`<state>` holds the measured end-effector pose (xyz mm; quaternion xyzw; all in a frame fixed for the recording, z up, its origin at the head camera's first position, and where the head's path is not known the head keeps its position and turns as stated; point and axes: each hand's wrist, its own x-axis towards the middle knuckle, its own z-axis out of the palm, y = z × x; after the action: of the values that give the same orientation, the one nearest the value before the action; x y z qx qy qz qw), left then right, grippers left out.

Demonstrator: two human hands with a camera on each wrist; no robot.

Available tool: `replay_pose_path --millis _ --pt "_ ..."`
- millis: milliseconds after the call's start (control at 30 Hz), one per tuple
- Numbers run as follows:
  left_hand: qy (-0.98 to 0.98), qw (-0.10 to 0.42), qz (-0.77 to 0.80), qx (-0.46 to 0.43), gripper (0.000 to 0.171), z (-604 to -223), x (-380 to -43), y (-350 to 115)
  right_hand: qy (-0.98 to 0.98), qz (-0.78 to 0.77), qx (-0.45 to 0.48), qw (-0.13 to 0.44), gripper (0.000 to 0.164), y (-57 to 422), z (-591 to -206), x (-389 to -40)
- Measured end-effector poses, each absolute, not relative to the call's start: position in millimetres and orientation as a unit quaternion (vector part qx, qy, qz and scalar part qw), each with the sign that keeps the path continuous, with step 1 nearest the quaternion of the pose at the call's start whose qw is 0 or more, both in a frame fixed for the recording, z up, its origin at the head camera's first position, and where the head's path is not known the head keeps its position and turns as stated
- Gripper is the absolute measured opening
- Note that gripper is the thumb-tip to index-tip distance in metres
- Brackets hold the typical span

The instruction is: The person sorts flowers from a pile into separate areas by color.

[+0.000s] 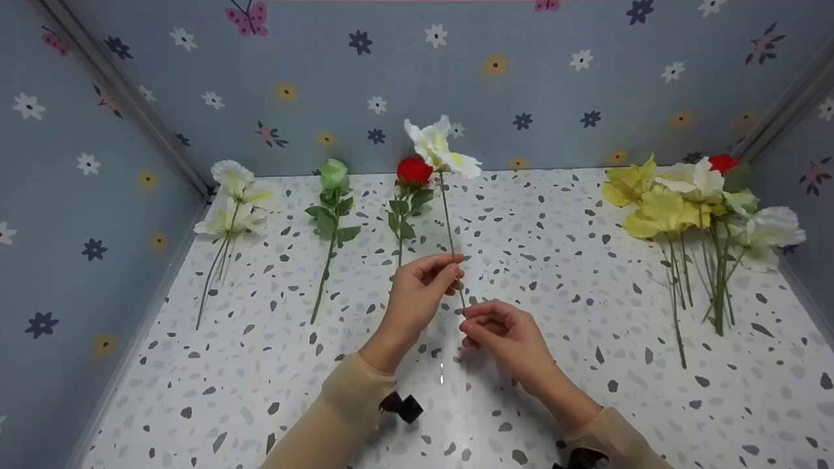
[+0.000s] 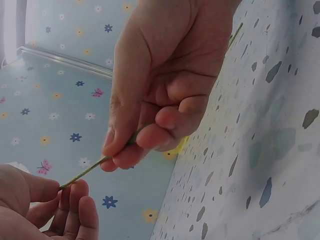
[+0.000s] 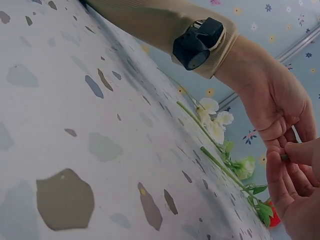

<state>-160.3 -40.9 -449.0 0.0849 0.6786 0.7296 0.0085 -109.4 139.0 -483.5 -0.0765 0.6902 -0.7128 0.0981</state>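
Note:
A white artificial flower [image 1: 438,148] with a thin green stem is held up over the table, its bloom toward the back wall. My left hand [image 1: 420,293] pinches the stem around its middle between thumb and fingers. Lower down, my right hand [image 1: 505,332] pinches the stem near its bottom end. In the left wrist view a short length of stem [image 2: 82,174] shows between the two hands. Just behind the left hand lies a red rose [image 1: 414,170], the lower part of its stem hidden by that hand.
A pale green rose [image 1: 333,174] lies left of the red one. Farther left are white flowers [image 1: 233,218]. At the right lies a bunch of yellow, white and red flowers [image 1: 700,195]. Patterned blue panels [image 1: 404,85] wall the speckled table [image 1: 560,273] at the back and sides.

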Motion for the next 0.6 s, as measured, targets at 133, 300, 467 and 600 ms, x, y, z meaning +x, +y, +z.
replay_pose_path --millis 133,300,467,600 --pt "0.690 0.025 0.717 0.090 0.020 -451.3 -156.3 -35.8 0.693 -0.713 -0.060 0.086 0.034 140.9 -485.0 -110.7" --pt "0.700 0.036 0.708 0.088 0.020 -454.9 -154.8 -32.5 0.703 -0.704 -0.058 0.084 0.034 141.5 -486.1 -111.9" --pt "0.697 0.051 0.710 0.086 0.021 -457.5 -155.7 -30.7 0.708 -0.699 -0.057 0.082 0.034 140.7 -486.8 -112.2" --pt "0.703 0.053 0.704 0.082 0.019 -456.3 -156.4 -32.2 0.711 -0.696 -0.061 0.084 0.032 141.1 -487.2 -112.1"
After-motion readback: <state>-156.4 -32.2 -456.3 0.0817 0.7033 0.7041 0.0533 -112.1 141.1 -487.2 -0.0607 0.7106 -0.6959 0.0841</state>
